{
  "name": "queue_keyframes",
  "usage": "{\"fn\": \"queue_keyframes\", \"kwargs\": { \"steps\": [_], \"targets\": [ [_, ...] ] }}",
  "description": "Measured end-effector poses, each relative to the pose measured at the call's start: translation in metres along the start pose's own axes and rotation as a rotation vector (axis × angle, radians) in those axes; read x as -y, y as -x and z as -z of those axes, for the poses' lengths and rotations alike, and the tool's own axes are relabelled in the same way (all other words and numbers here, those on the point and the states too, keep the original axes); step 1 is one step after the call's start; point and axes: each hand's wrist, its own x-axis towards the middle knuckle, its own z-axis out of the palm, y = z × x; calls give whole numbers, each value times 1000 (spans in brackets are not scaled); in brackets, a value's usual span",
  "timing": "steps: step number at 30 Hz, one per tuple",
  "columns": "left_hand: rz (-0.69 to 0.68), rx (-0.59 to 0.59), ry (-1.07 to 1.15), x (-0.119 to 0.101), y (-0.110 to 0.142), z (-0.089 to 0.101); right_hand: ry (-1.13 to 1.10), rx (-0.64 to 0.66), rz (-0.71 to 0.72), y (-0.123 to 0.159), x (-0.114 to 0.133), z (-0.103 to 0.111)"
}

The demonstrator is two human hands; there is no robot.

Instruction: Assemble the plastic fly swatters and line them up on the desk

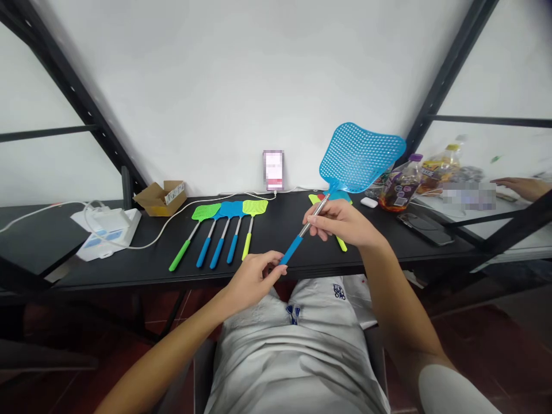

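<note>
A blue fly swatter [361,156] is held up at a slant over the table, its perforated head to the upper right. My left hand [257,277] pinches the bottom end of its blue grip. Higher up, my right hand [338,223] has its fingers closed around the metal shaft. To the left lies a row of several fly swatters: a green one [180,255] at the far end, blue ones [218,253] in the middle and a yellow-green one [246,246] nearest my left hand. Behind my right hand, a yellow-handled swatter [341,244] lies partly hidden with other swatter heads.
On the black table [146,265] stand an open cardboard box [160,200], a white box with a cable [112,230] and a propped phone [273,171]. At right are a drink bottle [397,187], a white case [369,202] and a dark phone [425,229]. A person's hand [524,187] shows beyond the frame.
</note>
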Motion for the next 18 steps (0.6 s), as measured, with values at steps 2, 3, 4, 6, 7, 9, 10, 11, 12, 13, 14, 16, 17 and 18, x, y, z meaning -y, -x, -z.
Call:
{"fn": "queue_keyframes", "kwargs": {
  "steps": [2,3,4,6,7,9,10,11,12,13,14,16,17,18],
  "targets": [
    [2,-1,-5,0,0,1,-7,-31,12,1,-1,2],
    [4,0,-8,-1,0,2,-11,-44,19,1,-1,2],
    [6,0,-10,-1,0,2,-16,-56,25,1,-2,3],
    [14,2,-12,-1,0,3,-24,-80,35,1,-3,4],
    [19,3,-13,-1,0,4,-31,-90,38,1,-3,4],
    [32,2,-14,-2,-1,5,-52,-111,37,1,-5,4],
    [37,1,-14,-2,-1,5,-65,-125,36,0,-5,3],
    [42,0,-11,-2,-1,6,-78,-140,37,0,-7,2],
    [46,1,-8,-2,-1,7,-90,-154,40,-1,-8,1],
    [50,5,-5,-3,-1,8,-99,-160,42,-2,-9,0],
    [56,14,-2,-3,-1,9,-109,-169,46,-4,-10,0],
    [76,62,10,-2,0,12,-142,-238,68,-6,-12,2],
    [91,99,29,-1,0,13,-162,-310,83,-6,-12,5],
    [108,139,59,1,1,13,-181,-401,97,-6,-12,9]
  ]
}}
